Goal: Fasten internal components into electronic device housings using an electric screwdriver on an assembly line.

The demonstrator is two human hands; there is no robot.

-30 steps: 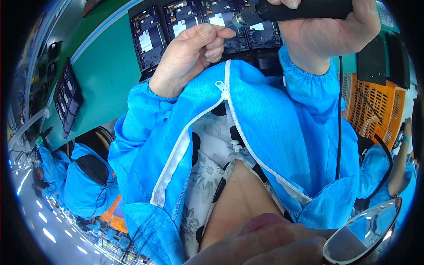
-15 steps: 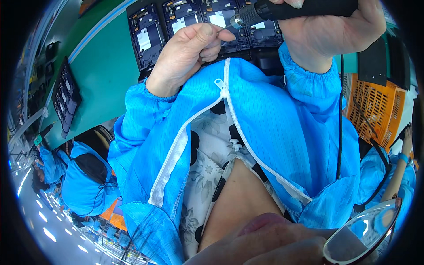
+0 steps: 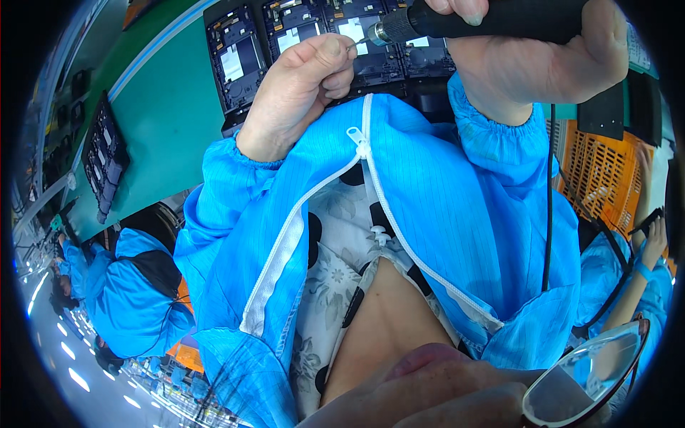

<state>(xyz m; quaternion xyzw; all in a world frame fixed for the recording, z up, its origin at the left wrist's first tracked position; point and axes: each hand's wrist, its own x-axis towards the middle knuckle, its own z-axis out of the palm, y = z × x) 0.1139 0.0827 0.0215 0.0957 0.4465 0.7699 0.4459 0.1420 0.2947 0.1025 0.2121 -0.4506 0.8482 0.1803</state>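
Note:
My right hand [image 3: 535, 64] is wrapped round a black electric screwdriver [image 3: 492, 20], held level with its bit pointing left. My left hand [image 3: 303, 82] is closed in a pinch at the tip of that bit; whatever is between the fingertips is too small to make out. Both hands hover over a row of dark device housings [image 3: 239, 71] with white rectangular panels and small circuit parts. The far ends of some housings are hidden by the screwdriver and my hands.
The housings lie on a green tabletop [image 3: 171, 135]. Another dark housing [image 3: 105, 157] stands tilted at the left. A black cable [image 3: 550, 207] hangs down at the right, by an orange crate [image 3: 603, 178]. People in blue work at both sides.
The left index finger, earlier stretched out past the bit, is now curled in. The screwdriver and right hand have shifted slightly. The co-worker's hand at the right has moved.

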